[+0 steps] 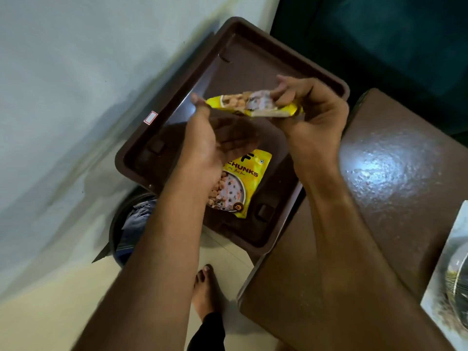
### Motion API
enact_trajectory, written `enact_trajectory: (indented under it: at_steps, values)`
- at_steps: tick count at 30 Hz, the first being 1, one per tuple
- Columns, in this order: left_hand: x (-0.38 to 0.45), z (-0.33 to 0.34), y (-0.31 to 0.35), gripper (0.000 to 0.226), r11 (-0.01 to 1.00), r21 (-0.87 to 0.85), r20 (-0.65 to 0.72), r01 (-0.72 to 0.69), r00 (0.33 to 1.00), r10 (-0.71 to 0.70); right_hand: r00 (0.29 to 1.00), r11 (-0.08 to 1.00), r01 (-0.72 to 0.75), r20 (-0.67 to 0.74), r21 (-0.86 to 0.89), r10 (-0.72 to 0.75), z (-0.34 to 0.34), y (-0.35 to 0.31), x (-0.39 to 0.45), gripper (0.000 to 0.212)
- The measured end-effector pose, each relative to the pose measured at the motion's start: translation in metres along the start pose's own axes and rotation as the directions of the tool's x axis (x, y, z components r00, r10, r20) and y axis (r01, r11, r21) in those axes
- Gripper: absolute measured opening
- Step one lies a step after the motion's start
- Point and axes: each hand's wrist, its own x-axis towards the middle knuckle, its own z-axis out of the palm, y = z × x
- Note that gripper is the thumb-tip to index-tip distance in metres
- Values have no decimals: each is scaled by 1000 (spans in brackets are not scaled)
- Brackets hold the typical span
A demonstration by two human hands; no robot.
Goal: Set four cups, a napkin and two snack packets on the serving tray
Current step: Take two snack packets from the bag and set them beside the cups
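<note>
Tray (255, 46) far half bare; both hands' grip pinches a packet (253, 103) above it.

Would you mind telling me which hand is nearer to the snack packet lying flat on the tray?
Left. The left hand hovers directly over the flat packet, covering its upper-left corner. The right hand is up and to the right, and both hands pinch the second packet above the tray.

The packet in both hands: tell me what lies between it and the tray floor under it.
Nothing visible blocks it. The held packet, gripped by the left hand and right hand, hangs over bare tray floor. The other packet lies flat nearer the person, partly under the left hand, leaving the far half free.
</note>
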Motion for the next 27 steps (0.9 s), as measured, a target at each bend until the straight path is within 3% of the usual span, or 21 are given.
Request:
enact_trajectory:
  at_steps: [3,6,8,9,11,13,15,16,18,20,23,25,27]
  values:
    - [8,-9,7,95,973,-192,156,125,983,-95,988,997,37,150,-70,-27,-4,-3,-16,17]
    - [6,-14,11,64,988,-104,216,111,973,-86,954,982,92,297,-162,-40,-14,0,-24,19]
    - [5,-15,9,53,998,-42,232,51,972,-40,947,976,102,320,-191,-37,-25,3,-27,23]
    - [4,-16,8,54,999,-34,249,28,968,-18,966,979,61,259,-196,-8,-28,2,-29,31]
    - [4,-20,5,51,999,-32,282,-26,959,34,993,986,-121,-34,-112,117,-29,0,-33,47]
    - [2,-24,2,55,996,-47,298,-71,951,82,874,930,-353,-318,104,368,-28,-5,-29,41]
    - [0,-24,-3,60,993,-54,305,-104,945,116,744,794,-578,-279,187,607,-23,-3,-23,23]
    - [-2,-23,-6,61,992,-45,313,-117,942,125,712,739,-656,-199,153,673,-19,-2,-22,29]
    - [-5,-18,-9,57,991,6,318,-130,940,122,708,720,-691,-139,66,692,-10,-1,-22,33]
    - [-6,-14,-8,41,973,154,276,-173,953,126,741,755,-656,-205,-12,640,-2,0,-24,31]
    - [-3,-1,-6,58,798,511,124,-319,946,298,810,824,-555,-303,-118,502,3,5,-30,29]
    - [2,7,-9,53,605,664,76,-438,846,528,849,851,-484,-343,-202,401,6,6,-36,29]
    - [5,15,-15,39,476,701,79,-531,721,688,869,839,-455,-354,-297,346,8,6,-41,30]
